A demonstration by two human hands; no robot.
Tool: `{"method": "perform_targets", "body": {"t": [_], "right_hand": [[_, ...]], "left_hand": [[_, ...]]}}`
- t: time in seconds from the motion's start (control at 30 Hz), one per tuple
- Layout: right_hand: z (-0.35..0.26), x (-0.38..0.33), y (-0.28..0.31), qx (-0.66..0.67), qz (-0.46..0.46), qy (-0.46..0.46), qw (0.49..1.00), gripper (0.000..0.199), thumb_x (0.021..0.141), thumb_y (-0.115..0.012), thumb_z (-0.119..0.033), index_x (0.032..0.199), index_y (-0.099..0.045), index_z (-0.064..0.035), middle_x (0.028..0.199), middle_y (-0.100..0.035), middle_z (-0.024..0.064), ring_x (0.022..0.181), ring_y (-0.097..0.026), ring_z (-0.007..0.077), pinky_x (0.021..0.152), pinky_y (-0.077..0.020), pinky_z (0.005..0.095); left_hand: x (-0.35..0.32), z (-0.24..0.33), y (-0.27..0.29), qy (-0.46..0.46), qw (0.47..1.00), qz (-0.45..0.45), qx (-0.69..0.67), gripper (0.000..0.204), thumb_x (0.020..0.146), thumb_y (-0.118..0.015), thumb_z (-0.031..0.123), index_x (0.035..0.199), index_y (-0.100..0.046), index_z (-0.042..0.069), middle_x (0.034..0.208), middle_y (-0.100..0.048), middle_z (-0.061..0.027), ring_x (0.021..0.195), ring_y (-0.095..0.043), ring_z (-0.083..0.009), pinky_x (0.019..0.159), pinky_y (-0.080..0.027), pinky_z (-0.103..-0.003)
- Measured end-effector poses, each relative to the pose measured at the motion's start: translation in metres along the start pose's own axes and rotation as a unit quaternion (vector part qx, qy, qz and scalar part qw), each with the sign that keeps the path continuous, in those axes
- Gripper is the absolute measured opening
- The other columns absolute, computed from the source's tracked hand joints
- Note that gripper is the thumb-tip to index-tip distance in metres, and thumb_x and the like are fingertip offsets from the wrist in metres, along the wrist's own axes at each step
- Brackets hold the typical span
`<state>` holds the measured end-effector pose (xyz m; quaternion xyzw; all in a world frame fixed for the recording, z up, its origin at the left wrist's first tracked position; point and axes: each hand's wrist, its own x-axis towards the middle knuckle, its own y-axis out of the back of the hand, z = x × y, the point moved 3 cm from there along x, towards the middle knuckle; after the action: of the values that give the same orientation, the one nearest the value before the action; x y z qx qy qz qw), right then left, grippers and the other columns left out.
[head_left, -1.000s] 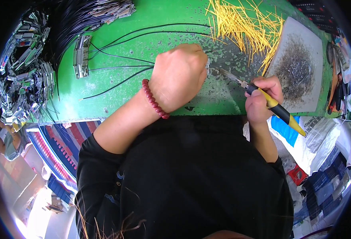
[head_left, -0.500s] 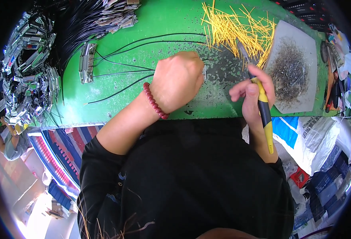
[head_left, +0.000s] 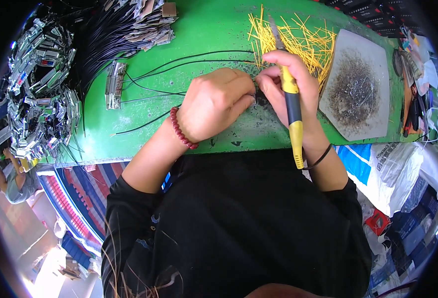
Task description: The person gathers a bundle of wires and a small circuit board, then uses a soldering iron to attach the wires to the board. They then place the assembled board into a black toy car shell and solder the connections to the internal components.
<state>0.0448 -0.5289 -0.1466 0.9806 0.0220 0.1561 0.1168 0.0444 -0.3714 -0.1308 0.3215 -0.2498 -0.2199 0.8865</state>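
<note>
My left hand [head_left: 216,102], with a red bead bracelet at the wrist, is closed on the green worktable [head_left: 229,141]. Thin black wires [head_left: 154,93] run under it, and its fingertips pinch something small that I cannot make out. In my right hand [head_left: 306,84] lies a yellow and black soldering iron [head_left: 293,107], its tip pointing away over a pile of thin yellow tubes [head_left: 316,44]. The thumb and finger of that hand reach close to the left fingertips. To the left, the wires lead to a small stack of metal-cased parts [head_left: 114,85].
A grey board [head_left: 353,84] with dark solder residue sits at the right. Bundled black cables with flat ends [head_left: 152,25] lie at the back left, beside a heap of shiny metal parts [head_left: 42,99]. Hand tools [head_left: 411,99] rest at the right edge. A person [head_left: 15,181] is at far left.
My right hand has moved left and forward with the soldering iron, and its fingers now meet near my left fingertips. My left hand has moved slightly left and toward me.
</note>
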Motion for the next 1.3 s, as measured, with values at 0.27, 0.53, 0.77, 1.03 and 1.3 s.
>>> {"method": "perform_targets", "body": {"t": [0.27,0.53,0.77,1.03,1.3], "right_hand": [[0.001,-0.013,-0.003,0.139,0.051,-0.088,0.985,0.033,0.08,-0.068,0.005,0.11,-0.057,-0.0031,0.079,-0.067,0.0055,0.07,-0.064,0.0087,0.061,-0.0521,0.0214],[0.0,-0.022,0.006,0.019,-0.007,0.053,0.998,0.035,0.085,-0.061,0.01,0.116,-0.049,0.0015,0.095,-0.06,0.0119,0.088,-0.067,0.0203,0.067,-0.0577,0.0266],[-0.001,-0.018,0.001,0.103,0.043,-0.023,0.993,0.032,0.08,-0.069,0.005,0.109,-0.058,-0.0019,0.094,-0.066,0.0089,0.082,-0.07,0.0147,0.064,-0.0533,0.0226],[0.007,-0.019,0.004,0.108,-0.007,-0.06,0.992,0.03,0.085,-0.066,-0.003,0.113,-0.056,-0.0044,0.076,-0.064,0.0043,0.068,-0.063,0.0096,0.061,-0.0502,0.022],[0.006,-0.043,0.043,0.076,-0.015,-0.045,0.996,0.05,0.092,-0.056,-0.037,0.12,-0.059,0.0042,0.079,-0.065,0.0094,0.063,-0.059,0.0102,0.056,-0.0462,0.0235]], "left_hand": [[-0.005,0.002,-0.004,0.125,0.98,0.125,-0.086,0.009,0.077,-0.068,0.004,0.084,-0.063,0.004,0.073,-0.062,-0.0114,0.066,-0.062,-0.029,0.06,-0.05,-0.036],[-0.007,0.003,-0.002,0.183,0.975,0.103,-0.075,0.005,0.078,-0.067,0.008,0.079,-0.063,0.005,0.073,-0.063,-0.0103,0.066,-0.062,-0.028,0.058,-0.049,-0.036],[-0.011,0.005,-0.006,0.167,0.975,0.119,-0.084,0.006,0.076,-0.068,0.007,0.08,-0.064,0.005,0.072,-0.063,-0.009,0.063,-0.062,-0.0255,0.056,-0.049,-0.033],[-0.012,0.004,-0.008,0.183,0.966,0.121,-0.138,0.008,0.075,-0.07,0.007,0.079,-0.064,0.004,0.074,-0.064,-0.0085,0.065,-0.062,-0.0245,0.057,-0.05,-0.032],[-0.014,0.001,-0.022,0.102,0.99,0.051,0.076,0.009,0.071,-0.067,0.003,0.073,-0.059,0.004,0.079,-0.063,-0.0084,0.074,-0.06,-0.0282,0.066,-0.048,-0.037]]}}
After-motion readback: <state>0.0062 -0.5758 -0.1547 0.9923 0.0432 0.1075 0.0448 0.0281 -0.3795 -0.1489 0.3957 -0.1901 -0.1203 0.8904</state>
